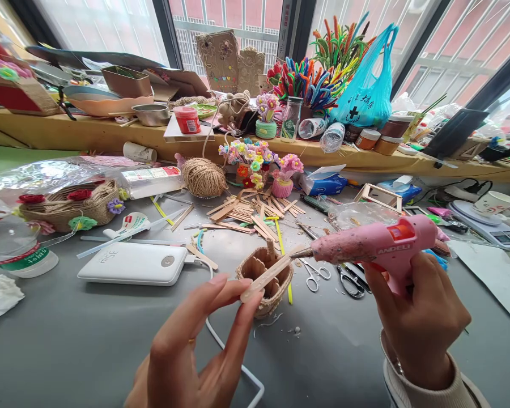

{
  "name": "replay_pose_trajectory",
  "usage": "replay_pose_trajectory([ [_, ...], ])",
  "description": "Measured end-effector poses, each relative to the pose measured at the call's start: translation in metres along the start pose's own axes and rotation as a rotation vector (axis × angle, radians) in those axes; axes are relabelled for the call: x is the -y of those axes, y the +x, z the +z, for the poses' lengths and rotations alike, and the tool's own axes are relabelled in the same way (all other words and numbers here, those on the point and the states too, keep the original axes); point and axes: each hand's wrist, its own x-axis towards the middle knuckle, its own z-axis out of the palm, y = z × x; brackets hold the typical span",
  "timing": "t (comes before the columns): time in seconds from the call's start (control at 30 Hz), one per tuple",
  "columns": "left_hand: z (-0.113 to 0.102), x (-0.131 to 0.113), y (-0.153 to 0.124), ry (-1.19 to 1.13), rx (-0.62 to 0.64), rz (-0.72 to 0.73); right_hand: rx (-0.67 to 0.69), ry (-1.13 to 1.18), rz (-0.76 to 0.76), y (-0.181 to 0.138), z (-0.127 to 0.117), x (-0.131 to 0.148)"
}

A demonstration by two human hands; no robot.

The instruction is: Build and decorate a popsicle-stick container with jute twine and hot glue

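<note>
Between thumb and fingertips, my left hand (195, 345) pinches one end of a wooden craft stick (266, 277), which has a glossy strip of glue on its face. My right hand (420, 317) is wrapped round the handle of a pink hot glue gun (369, 241). The gun's metal nozzle points left and is at the far end of the stick. Behind and below the stick stands a small twine-wrapped basket (244, 266) with wooden sticks lining its inside; the stick hides part of its opening.
Loose craft sticks (238, 209) lie in a pile beyond the basket, near a ball of twine (204, 177). Scissors (312, 277) rest right of the basket. A white power bank (131, 265) with a cable is at left, a flower-trimmed twine basket (68, 207) behind it.
</note>
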Motion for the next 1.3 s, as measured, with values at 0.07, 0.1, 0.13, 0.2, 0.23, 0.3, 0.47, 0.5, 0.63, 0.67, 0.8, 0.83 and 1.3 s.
replay_pose_trajectory([
  [0.07, 0.000, 0.000, 0.000, -0.009, -0.009, 0.015, 0.003, -0.003, 0.005, 0.000, 0.000, 0.000],
  [0.1, 0.000, 0.000, 0.000, -0.010, -0.011, 0.022, 0.005, -0.001, 0.006, 0.000, -0.001, 0.000],
  [0.13, 0.000, 0.001, 0.000, -0.008, -0.011, 0.026, 0.006, 0.003, 0.007, 0.000, -0.001, 0.000],
  [0.2, 0.000, 0.001, 0.000, -0.001, -0.016, 0.032, 0.006, 0.010, 0.009, 0.000, 0.000, 0.000],
  [0.23, -0.001, 0.001, 0.001, 0.003, -0.016, 0.031, 0.004, 0.013, 0.007, 0.000, 0.000, -0.001],
  [0.3, -0.001, 0.001, 0.001, 0.009, -0.014, 0.025, 0.001, 0.009, -0.001, 0.000, 0.000, -0.001],
  [0.47, -0.001, 0.000, 0.001, -0.005, -0.004, 0.001, 0.006, 0.010, -0.001, 0.001, 0.000, -0.001],
  [0.5, -0.001, 0.000, 0.001, -0.007, -0.002, -0.004, 0.005, 0.010, -0.001, 0.001, 0.000, -0.001],
  [0.63, -0.002, 0.002, 0.000, 0.005, 0.000, -0.030, 0.002, 0.008, -0.003, 0.001, 0.000, -0.001],
  [0.67, -0.002, 0.003, 0.000, 0.008, 0.000, -0.033, 0.005, 0.011, -0.001, 0.001, 0.000, -0.001],
  [0.8, -0.003, 0.005, -0.002, 0.009, 0.006, -0.044, -0.006, 0.006, -0.015, 0.001, 0.001, -0.002],
  [0.83, -0.003, 0.005, -0.003, 0.009, 0.000, -0.048, -0.008, 0.002, -0.019, 0.001, 0.001, -0.002],
  [1.3, -0.001, 0.014, -0.007, -0.043, -0.049, -0.051, 0.020, 0.039, 0.014, -0.001, 0.002, -0.001],
])
